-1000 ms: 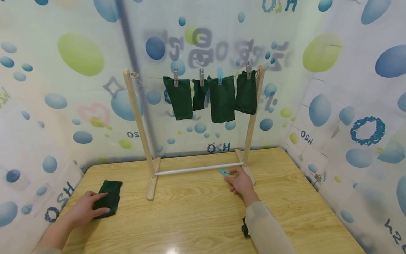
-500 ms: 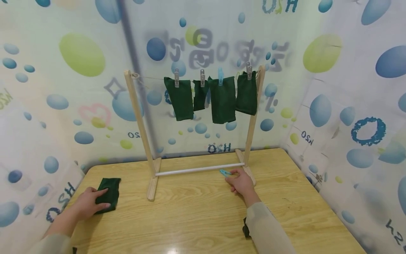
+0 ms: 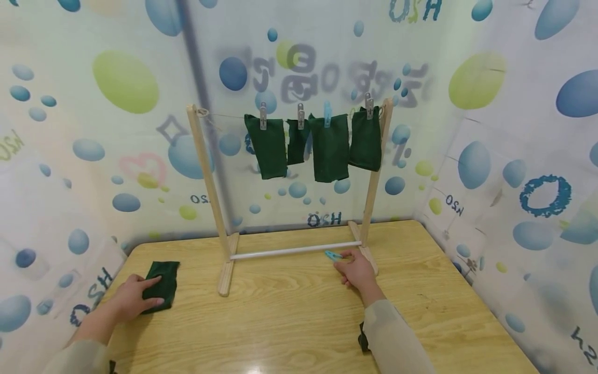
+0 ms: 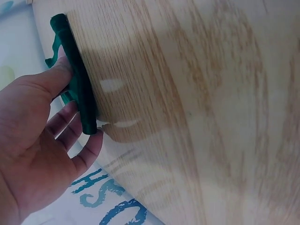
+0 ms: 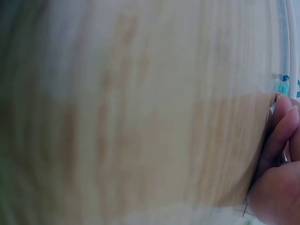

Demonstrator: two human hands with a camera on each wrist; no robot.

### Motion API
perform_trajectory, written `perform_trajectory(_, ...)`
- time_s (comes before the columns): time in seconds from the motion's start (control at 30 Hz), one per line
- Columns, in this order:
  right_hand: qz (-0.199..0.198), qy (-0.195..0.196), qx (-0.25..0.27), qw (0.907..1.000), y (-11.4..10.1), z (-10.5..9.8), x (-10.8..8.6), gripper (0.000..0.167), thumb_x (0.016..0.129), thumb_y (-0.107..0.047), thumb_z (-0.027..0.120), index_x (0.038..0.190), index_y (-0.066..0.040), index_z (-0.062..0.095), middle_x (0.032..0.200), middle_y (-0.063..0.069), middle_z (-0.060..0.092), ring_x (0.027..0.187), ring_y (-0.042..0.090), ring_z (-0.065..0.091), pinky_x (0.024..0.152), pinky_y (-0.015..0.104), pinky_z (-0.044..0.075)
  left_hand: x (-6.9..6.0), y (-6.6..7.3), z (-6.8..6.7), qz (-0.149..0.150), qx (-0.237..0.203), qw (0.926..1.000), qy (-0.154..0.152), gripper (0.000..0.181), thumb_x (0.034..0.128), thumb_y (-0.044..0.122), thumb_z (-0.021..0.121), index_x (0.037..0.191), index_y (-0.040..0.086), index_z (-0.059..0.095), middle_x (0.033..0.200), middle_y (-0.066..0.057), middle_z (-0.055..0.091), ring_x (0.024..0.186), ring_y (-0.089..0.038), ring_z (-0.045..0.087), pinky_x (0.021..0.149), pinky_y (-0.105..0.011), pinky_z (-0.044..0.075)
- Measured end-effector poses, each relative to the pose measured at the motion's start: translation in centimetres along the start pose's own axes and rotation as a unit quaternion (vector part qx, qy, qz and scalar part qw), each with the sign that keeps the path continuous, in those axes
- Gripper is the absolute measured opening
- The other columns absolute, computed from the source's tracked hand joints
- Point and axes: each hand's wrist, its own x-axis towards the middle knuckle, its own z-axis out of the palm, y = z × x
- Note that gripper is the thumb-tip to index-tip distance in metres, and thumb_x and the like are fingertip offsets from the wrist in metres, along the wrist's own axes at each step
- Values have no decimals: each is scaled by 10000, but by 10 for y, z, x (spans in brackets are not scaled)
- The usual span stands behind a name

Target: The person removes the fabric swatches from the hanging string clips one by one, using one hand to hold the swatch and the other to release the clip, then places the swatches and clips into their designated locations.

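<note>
My left hand [image 3: 131,298] is at the left of the table, its thumb and fingers gripping a dark green cloth [image 3: 163,285]. In the left wrist view the cloth [image 4: 77,70] looks folded or bunched, with the thumb behind it and the fingers around its lower end. Near the right foot of a wooden frame, my right hand [image 3: 358,271] pinches a light blue clothespin [image 3: 333,255] low over the table. At the right wrist view's edge the right hand [image 5: 279,159] shows only partly, with a bit of the blue clothespin [image 5: 282,87] beyond the fingers.
A wooden drying frame [image 3: 207,182] with a white bottom bar [image 3: 294,250] stands at the back of the table [image 3: 280,322]. Several green cloths hang from its string, held by grey clothespins [image 3: 263,117] and a blue clothespin [image 3: 327,114]. Patterned curtains [image 3: 490,130] surround the table.
My left hand and the green cloth have shifted slightly away from me across the table. The right hand keeps its pinch on the blue clothespin and has barely moved.
</note>
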Motion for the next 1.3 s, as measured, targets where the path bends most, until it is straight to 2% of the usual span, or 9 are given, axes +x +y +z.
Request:
perform_trajectory(0.33,-49,-31,64,10000,1,2,2,408,1007,-179,794,1378,-89,649,851,98,674,504,131,625,448,246,500,-4,-5,0,296,72,9995,74,851,981,440,823,1536,-120,504,1222,-431,494,1080,-525,593,966,-698,500)
perform_trajectory(0.6,-22,-56,58,10000,0,3,1,413,1001,-175,801,1375,-87,648,885,101,676,512,133,630,453,246,504,-5,-6,-3,309,38,9994,124,823,994,488,793,1523,-92,545,1255,-442,536,1101,-554,597,931,-709,512)
perform_trajectory(0.77,3,-25,16,10000,0,2,1,408,1003,-182,801,1372,-93,651,880,98,671,512,132,628,457,243,505,-8,-5,-3,497,-318,9982,-130,822,994,429,814,1530,-121,520,1263,-432,522,1107,-498,615,952,-681,525)
perform_trajectory(0.9,47,-55,-29,10000,0,2,-1,411,1007,-188,798,1376,-92,645,865,95,679,511,129,623,460,243,510,-12,-6,-2,429,-532,9973,-274,849,988,417,825,1549,-122,486,1258,-428,489,1114,-483,601,962,-681,518)
perform_trajectory(1.1,14,-45,-35,10000,-2,0,0,413,1006,-190,800,1375,-86,646,838,91,678,506,126,617,455,241,507,-13,-3,-1,437,-418,9980,-183,833,987,415,825,1539,-117,499,1245,-435,485,1094,-484,600,957,-685,517)
perform_trajectory(1.3,-31,-50,7,10000,-1,-1,0,413,1008,-191,797,1376,-87,640,813,87,681,505,126,615,455,239,500,-13,2,0,387,-385,9983,-226,820,990,392,823,1542,-121,499,1221,-415,488,1063,-445,591,954,-663,518)
